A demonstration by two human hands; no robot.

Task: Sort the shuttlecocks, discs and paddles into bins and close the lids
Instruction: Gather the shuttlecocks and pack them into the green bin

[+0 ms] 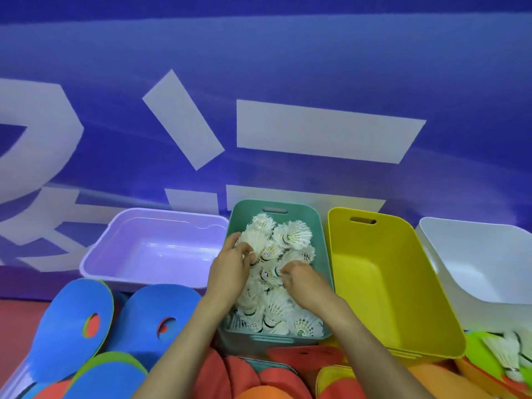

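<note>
A teal bin [318, 226] in the middle holds a heap of several white feather shuttlecocks [290, 234]. Both my hands are inside it. My left hand [230, 272] has its fingers curled round shuttlecocks at the bin's left side. My right hand [305, 283] rests on the pile with fingers curled into the feathers. Blue foam paddles [72, 326] with finger holes lie at the lower left. Red, orange and green flat foam pieces [276, 381] lie along the bottom. A few more shuttlecocks [506, 352] sit at the lower right.
A purple bin [95, 254] stands left of the teal one, a yellow bin [403, 283] to its right, and a white bin [475, 260] at the far right. A blue banner with white characters [259, 110] rises behind the bins.
</note>
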